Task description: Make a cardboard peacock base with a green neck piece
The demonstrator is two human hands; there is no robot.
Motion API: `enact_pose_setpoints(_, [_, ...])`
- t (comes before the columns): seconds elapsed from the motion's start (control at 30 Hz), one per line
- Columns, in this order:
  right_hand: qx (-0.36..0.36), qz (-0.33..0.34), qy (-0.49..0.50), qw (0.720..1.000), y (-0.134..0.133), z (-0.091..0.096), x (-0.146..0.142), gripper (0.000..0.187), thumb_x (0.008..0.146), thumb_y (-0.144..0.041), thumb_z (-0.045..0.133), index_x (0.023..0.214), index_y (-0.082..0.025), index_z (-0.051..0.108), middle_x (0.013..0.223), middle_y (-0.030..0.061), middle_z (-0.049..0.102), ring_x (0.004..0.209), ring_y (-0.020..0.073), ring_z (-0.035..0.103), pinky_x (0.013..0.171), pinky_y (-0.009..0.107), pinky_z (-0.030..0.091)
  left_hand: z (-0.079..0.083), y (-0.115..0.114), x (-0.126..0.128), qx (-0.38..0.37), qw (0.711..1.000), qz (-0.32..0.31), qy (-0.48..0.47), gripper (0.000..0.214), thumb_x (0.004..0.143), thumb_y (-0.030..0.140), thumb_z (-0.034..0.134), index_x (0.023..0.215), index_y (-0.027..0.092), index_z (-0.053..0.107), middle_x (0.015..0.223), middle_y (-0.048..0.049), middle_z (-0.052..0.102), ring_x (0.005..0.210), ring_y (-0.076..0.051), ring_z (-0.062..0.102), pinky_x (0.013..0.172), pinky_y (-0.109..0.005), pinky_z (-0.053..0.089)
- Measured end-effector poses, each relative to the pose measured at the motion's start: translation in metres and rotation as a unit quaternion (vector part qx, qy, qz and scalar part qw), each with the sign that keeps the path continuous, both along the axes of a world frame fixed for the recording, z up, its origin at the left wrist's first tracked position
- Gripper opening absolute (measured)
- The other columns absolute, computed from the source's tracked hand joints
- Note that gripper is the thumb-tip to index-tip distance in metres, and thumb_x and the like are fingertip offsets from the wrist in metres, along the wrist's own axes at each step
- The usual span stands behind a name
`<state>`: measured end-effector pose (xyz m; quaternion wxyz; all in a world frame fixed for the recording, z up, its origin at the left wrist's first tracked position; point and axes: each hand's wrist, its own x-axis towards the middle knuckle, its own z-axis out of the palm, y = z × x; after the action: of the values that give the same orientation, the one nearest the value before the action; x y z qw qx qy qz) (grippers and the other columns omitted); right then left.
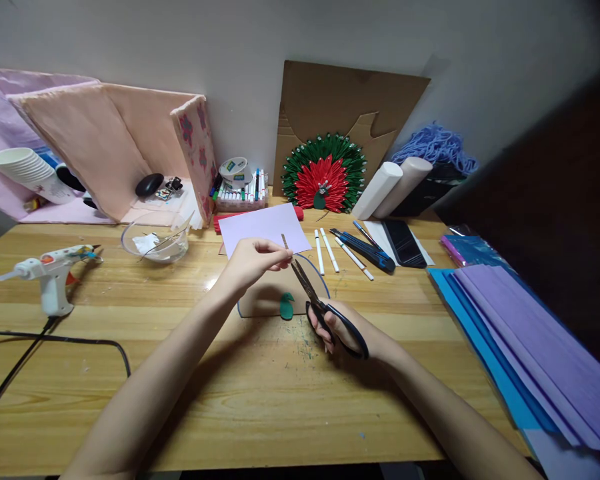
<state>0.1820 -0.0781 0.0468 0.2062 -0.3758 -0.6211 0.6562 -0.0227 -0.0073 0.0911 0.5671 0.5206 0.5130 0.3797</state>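
My left hand point(257, 261) is closed in a pinch on a narrow brownish strip point(285, 241), whose upper end sticks up past the fingertips. In my right hand point(341, 327) is a pair of scissors point(309, 283) with black handles, fingers through the loops. Its blades point up and left, with the tips close to my left fingertips; whether they touch the strip I cannot tell. Below both hands lies a half-round piece of cardboard point(263, 300) with a blue curved edge. A small green bird-shaped cutout point(287, 307) rests at its lower edge.
A glue gun point(55, 273) and its cable are at left, near a clear bowl point(155, 240). Lilac paper point(265, 227), markers point(329, 250) and a utility knife point(363, 250) lie ahead. Behind stands a red-green peacock craft point(325, 173); coloured sheets point(530, 347) are at right.
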Motion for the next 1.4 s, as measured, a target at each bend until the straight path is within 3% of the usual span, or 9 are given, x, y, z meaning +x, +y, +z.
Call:
enact_pose_setpoints(0.57, [0.015, -0.008, -0.013, 1.000, 0.002, -0.011, 0.002, 0.055, 0.073, -0.074, 0.041, 0.077, -0.019, 0.042, 0.056, -0.0060, 0.040, 0.043, 0.0073, 0.043, 0.039, 0.019, 0.040, 0.001, -0.001, 0.001, -0.010, 1.000, 0.006, -0.005, 0.030, 0.055, 0.039, 0.077, 0.064, 0.011, 0.069, 0.061, -0.0048, 0.066, 0.060, -0.012, 0.058, 0.061, -0.025, 0.047])
enact_pose_setpoints(0.8, [0.027, -0.029, -0.012, 0.999, 0.001, -0.014, 0.000, 0.052, 0.073, -0.071, 0.047, 0.073, -0.020, 0.039, 0.054, -0.0076, 0.035, 0.039, 0.0054, 0.034, 0.036, 0.018, 0.035, -0.001, 0.001, 0.000, -0.010, 1.000, 0.006, -0.007, 0.030, 0.057, 0.039, 0.076, 0.065, 0.011, 0.069, 0.063, -0.0053, 0.066, 0.062, -0.012, 0.059, 0.062, -0.024, 0.047])
enact_pose_setpoints(1.07, [0.041, -0.025, -0.012, 0.999, -0.001, -0.016, -0.002, 0.060, 0.069, -0.079, 0.039, 0.078, -0.019, 0.042, 0.054, -0.0067, 0.038, 0.041, 0.0067, 0.037, 0.040, 0.020, 0.038, -0.003, 0.002, -0.001, -0.008, 1.000, -0.003, -0.007, 0.029, 0.057, 0.038, 0.075, 0.066, 0.011, 0.069, 0.063, -0.0061, 0.067, 0.062, -0.013, 0.059, 0.062, -0.025, 0.048])
enact_pose_setpoints(1.4, [0.052, -0.039, -0.043, 0.997, 0.002, -0.020, 0.000, 0.054, 0.070, -0.073, 0.046, 0.071, -0.020, 0.039, 0.055, -0.0065, 0.036, 0.040, 0.0069, 0.037, 0.035, 0.019, 0.033, -0.002, 0.003, -0.003, -0.012, 1.000, -0.008, -0.011, 0.028, 0.057, 0.037, 0.076, 0.065, 0.011, 0.069, 0.062, -0.0061, 0.066, 0.061, -0.013, 0.059, 0.061, -0.026, 0.047])
